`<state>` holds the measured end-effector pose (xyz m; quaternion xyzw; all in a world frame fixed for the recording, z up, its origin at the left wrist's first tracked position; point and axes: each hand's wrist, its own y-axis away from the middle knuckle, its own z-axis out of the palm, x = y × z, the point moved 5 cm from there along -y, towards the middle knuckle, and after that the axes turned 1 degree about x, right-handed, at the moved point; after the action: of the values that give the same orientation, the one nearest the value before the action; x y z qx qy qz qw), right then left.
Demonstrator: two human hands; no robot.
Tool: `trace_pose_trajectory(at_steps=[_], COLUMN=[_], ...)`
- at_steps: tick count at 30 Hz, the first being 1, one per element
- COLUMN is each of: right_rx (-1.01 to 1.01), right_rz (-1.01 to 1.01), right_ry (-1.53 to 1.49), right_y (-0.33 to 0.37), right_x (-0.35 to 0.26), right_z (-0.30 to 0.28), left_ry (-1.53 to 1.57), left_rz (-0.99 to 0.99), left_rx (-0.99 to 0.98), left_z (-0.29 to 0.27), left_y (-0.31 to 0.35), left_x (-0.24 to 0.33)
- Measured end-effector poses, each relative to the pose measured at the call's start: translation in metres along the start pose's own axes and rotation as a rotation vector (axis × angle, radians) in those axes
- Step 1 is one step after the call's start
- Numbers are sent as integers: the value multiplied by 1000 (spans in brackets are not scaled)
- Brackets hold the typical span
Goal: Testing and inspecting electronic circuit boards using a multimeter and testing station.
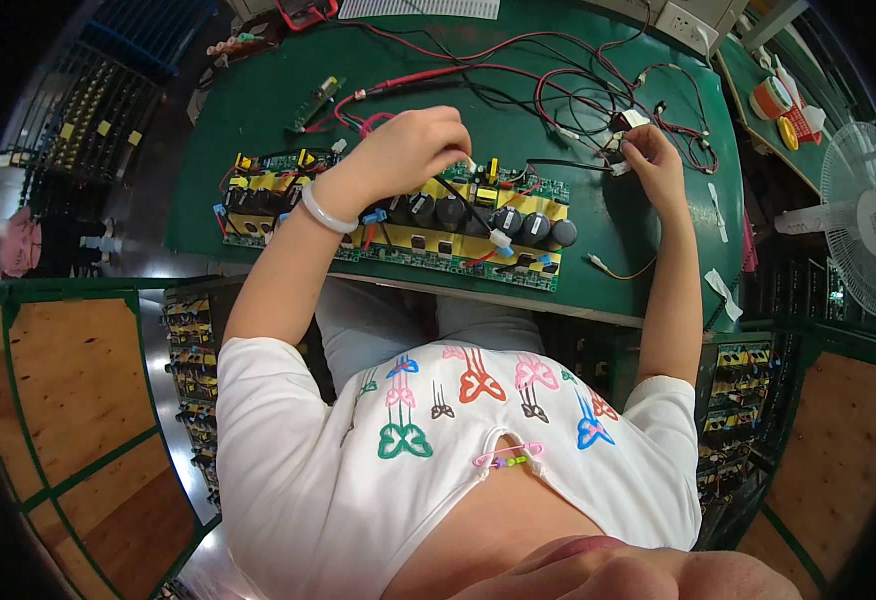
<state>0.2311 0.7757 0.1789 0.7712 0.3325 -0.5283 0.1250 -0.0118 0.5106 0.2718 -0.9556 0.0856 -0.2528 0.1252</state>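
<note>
A long green circuit board (428,252) with black cylindrical capacitors and yellow parts lies along the near edge of the green table. My left hand (408,150), a pale bangle on its wrist, reaches over the board's far edge. Its fingers are pinched together; a small white tip shows at them, but what they hold is too small to make out. To the right of the board, my right hand (655,165) pinches a white connector (619,169) on a black cable (570,164) that runs to the board's far side.
Red and black cables (548,85) tangle across the table's far right. A small circuit board (318,100) lies far left. A short wire (620,274) rests near the right edge. A white fan (863,215) stands at right; racks of boards (190,375) flank me below. Another person (23,243) is far left.
</note>
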Motion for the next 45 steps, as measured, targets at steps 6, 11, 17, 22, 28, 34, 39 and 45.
trace_pose_trajectory(at_steps=[6,11,17,22,28,34,39,45], right_rx=[2,8,9,5,16,17,15,16], right_rz=[-1,-28,4,-23,-9,-13,-21,14], right_ry=[22,57,50,43,59,88,39,32], right_y=[0,1,1,1,2,1,3,2], right_x=[0,-5,-7,-8,-7,-8,-10,-8], right_z=[-1,-2,-2,-3,-3,-3,-2,-2], left_ry=[-108,-152,-203,-172,-284,-347,-309,-269], left_rz=[29,58,136,135,205,306,308,283], left_rx=[-110,-142,-70,-62,-72,-41,-75,-75], left_z=[15,22,25,28,28,28,29,30], left_y=[-7,-10,-6,-3,-3,-4,-7,-6], left_x=[16,14,14,12,18,29,27,23])
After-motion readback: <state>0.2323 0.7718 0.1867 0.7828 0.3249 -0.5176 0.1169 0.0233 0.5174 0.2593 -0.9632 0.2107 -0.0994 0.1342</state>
